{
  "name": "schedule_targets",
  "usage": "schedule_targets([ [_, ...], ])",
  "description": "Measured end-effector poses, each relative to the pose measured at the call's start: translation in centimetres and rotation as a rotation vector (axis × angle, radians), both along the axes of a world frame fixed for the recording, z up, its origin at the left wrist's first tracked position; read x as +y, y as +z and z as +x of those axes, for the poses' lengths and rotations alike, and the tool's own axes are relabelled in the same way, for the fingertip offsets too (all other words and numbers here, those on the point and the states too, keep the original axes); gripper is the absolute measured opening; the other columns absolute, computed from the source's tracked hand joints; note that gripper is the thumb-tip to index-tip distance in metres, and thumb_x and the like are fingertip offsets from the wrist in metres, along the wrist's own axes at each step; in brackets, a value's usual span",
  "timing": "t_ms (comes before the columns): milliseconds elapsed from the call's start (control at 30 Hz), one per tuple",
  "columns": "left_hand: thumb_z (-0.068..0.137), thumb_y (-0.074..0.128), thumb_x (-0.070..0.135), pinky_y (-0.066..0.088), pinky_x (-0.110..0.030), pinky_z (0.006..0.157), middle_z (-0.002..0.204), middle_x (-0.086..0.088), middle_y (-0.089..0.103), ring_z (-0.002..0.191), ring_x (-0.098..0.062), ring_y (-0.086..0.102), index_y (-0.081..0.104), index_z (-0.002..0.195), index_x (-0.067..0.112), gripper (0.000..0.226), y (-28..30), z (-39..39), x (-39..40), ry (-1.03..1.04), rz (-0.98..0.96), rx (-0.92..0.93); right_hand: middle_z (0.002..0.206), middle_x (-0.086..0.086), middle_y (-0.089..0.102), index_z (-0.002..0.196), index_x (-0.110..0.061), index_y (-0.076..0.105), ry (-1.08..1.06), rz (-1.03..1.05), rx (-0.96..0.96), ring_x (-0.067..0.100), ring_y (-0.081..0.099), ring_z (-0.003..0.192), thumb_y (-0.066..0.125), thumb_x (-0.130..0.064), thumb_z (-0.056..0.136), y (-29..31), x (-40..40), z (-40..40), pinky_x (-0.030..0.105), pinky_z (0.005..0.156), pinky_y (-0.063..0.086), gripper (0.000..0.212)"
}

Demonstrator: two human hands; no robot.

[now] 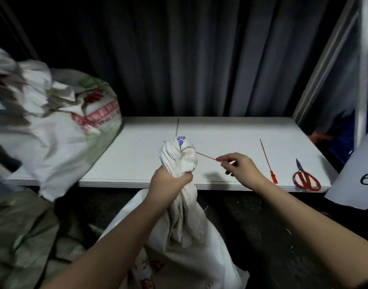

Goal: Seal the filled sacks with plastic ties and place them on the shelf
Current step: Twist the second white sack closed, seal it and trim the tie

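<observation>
White woven sack with red and green print (60, 130) lies full on the white shelf (137, 159), far left. Centre: left hand (168, 184) clamps the gathered neck of a cream filled sack (183, 226) standing before the shelf. Right hand (237, 165) pinches a thin red plastic tie (206, 156) running to the neck; best pulled taut under the bunch. Spare red tie (267, 161) and red-handled scissors (306, 178) lie right.

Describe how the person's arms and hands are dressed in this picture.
Both forearms are bare as far as the view shows: no sleeves in sight. The left hand and the right hand wear no gloves. No watch, bracelet or ring shows on either. The fingernails are too blurred to tell any polish.
</observation>
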State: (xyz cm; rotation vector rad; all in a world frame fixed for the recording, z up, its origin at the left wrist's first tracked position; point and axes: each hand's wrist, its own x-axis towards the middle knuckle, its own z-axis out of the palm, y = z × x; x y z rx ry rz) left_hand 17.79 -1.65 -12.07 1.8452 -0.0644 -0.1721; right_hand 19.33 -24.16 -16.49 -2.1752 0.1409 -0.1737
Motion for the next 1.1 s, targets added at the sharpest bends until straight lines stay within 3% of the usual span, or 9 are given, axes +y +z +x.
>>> schedule_targets([
  [100, 0.066, 0.070, 0.022, 0.046, -0.022, 0.075, 0.086, 0.014, 0.068, 0.083, -0.006, 0.063, 0.065, 0.083, 0.029, 0.019, 2.6, -2.3, 2.2, 0.028, -0.051, -0.018, 0.097, 0.000, 0.066, 0.095, -0.021, 0.071, 0.133, 0.019, 0.007, 0.008, 0.060, 0.063, 0.057, -0.007, 0.091, 5.1, 5.2, -2.9, 0.008, 0.057, 0.042, 0.020],
  [233, 0.058, 0.065, 0.026, 0.049, -0.028, 0.081, 0.095, 0.004, 0.071, 0.089, -0.012, 0.065, 0.067, 0.099, 0.021, 0.041, 4.8, -5.5, 4.7, 0.017, -0.105, -0.018, 0.095, 0.002, 0.070, 0.084, -0.028, 0.069, 0.218, 0.001, 0.026, 0.007, 0.060, 0.065, 0.060, -0.008, 0.089, 9.8, 10.0, -6.6, 0.009, 0.063, 0.043, 0.023],
  [333, 0.062, 0.070, 0.021, 0.049, -0.024, 0.080, 0.100, -0.001, 0.071, 0.091, -0.014, 0.065, 0.065, 0.105, 0.016, 0.043, 5.7, -7.2, 6.1, -0.014, -0.160, -0.022, 0.089, 0.002, 0.071, 0.079, -0.030, 0.069, 0.251, -0.030, 0.053, 0.006, 0.061, 0.077, 0.062, -0.004, 0.087, 11.7, 11.4, -8.5, 0.017, 0.078, 0.047, 0.028],
  [467, 0.078, 0.070, -0.001, 0.048, -0.008, 0.069, 0.091, 0.005, 0.068, 0.081, -0.004, 0.064, 0.064, 0.102, 0.016, 0.030, 5.7, -8.3, 7.1, -0.036, -0.202, -0.055, 0.076, -0.005, 0.068, 0.073, -0.030, 0.068, 0.327, -0.074, 0.117, -0.004, 0.059, 0.070, 0.062, 0.000, 0.086, 13.0, 12.9, -9.7, 0.013, 0.075, 0.044, 0.033],
  [633, 0.078, 0.072, 0.001, 0.044, -0.003, 0.064, 0.083, 0.012, 0.067, 0.068, 0.013, 0.061, 0.066, 0.096, 0.016, 0.024, 5.2, -8.4, 7.6, 0.018, -0.218, -0.116, 0.076, -0.010, 0.071, 0.076, -0.036, 0.068, 0.284, -0.147, 0.076, 0.003, 0.065, 0.080, 0.060, -0.006, 0.088, 13.2, 13.4, -10.2, 0.022, 0.083, 0.049, 0.033],
  [700, 0.078, 0.073, 0.003, 0.045, -0.003, 0.066, 0.086, 0.010, 0.069, 0.075, 0.009, 0.064, 0.067, 0.098, 0.014, 0.024, 4.7, -8.2, 7.6, 0.055, -0.223, -0.130, 0.076, -0.010, 0.072, 0.080, -0.034, 0.068, 0.279, -0.179, 0.099, 0.009, 0.066, 0.085, 0.057, -0.008, 0.089, 13.1, 13.5, -10.3, 0.031, 0.088, 0.050, 0.029],
  [800, 0.076, 0.076, 0.008, 0.046, -0.006, 0.071, 0.092, 0.007, 0.071, 0.086, -0.003, 0.066, 0.069, 0.104, 0.011, 0.029, 3.8, -7.8, 7.5, 0.119, -0.231, -0.155, 0.075, -0.012, 0.071, 0.081, -0.034, 0.065, 0.224, -0.247, 0.109, 0.015, 0.065, 0.079, 0.053, -0.013, 0.089, 12.7, 14.3, -10.8, 0.040, 0.083, 0.052, 0.026],
  [1000, 0.068, 0.082, 0.024, 0.051, -0.021, 0.081, 0.094, 0.006, 0.073, 0.091, -0.007, 0.068, 0.070, 0.102, 0.015, 0.037, 2.9, -6.6, 7.5, 0.227, -0.194, -0.194, 0.097, -0.006, 0.070, 0.100, -0.031, 0.068, 0.103, -0.347, 0.064, 0.018, 0.062, 0.090, 0.053, -0.028, 0.084, 12.1, 17.6, -11.9, 0.034, 0.082, 0.050, 0.022],
  [1100, 0.069, 0.083, 0.026, 0.050, -0.021, 0.081, 0.093, 0.008, 0.072, 0.090, -0.005, 0.067, 0.070, 0.102, 0.018, 0.037, 3.0, -6.2, 7.3, 0.209, -0.165, -0.195, 0.093, -0.011, 0.067, 0.098, -0.030, 0.067, 0.074, -0.389, 0.038, 0.015, 0.062, 0.088, 0.056, -0.030, 0.080, 12.2, 17.9, -12.0, 0.031, 0.081, 0.049, 0.021],
])
